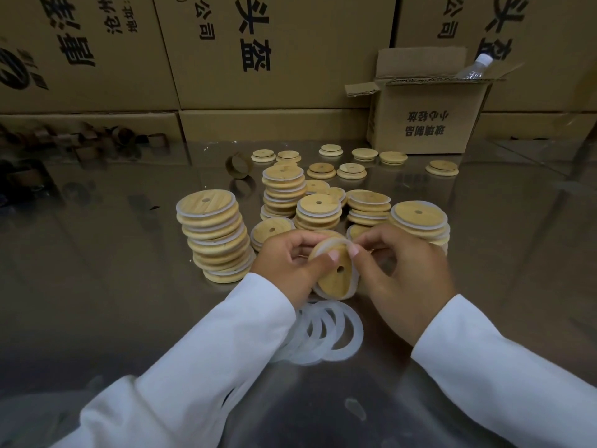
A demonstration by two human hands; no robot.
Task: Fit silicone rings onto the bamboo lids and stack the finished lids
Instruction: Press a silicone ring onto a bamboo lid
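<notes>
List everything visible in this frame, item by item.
held bamboo lid: one, tan, front centre
silicone ring: one, translucent white, partly around that lid
loose rings: several, translucent white, beneath that lid
ringed lid stacks: several, tan, mid-table
bare lids: about eight, tan, behind stacks
cardboard tube: one, brown, left of bare lids
open box: one, brown, back right, holds plastic bottle
cartons: several, brown, back wall
table: one, grey metal
left hand: grips lid
right hand: pinches ring

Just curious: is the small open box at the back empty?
No, a clear plastic bottle pokes out of the open box.
</notes>
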